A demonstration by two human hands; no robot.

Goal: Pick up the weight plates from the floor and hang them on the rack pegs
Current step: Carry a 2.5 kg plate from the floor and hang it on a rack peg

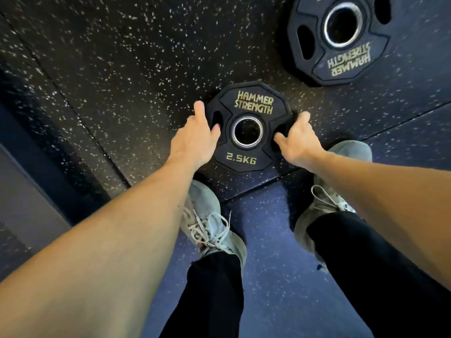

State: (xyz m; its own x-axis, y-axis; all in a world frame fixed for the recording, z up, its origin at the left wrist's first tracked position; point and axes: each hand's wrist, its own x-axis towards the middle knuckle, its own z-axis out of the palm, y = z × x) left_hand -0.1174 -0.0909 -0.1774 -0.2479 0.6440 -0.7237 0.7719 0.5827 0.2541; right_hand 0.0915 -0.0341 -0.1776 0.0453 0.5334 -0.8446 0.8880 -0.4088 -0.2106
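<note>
Two weight plates [247, 103], two hands [195, 140]

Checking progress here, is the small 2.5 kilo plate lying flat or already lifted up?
Cannot tell for sure. The 2.5KG plate faces the camera over the floor, left hand and right hand gripping its sides.

A black rubber speckled floor [102, 76] lies under 2 grey laced canvas shoes [210, 223], with black trouser legs [214, 296] above them.
</note>
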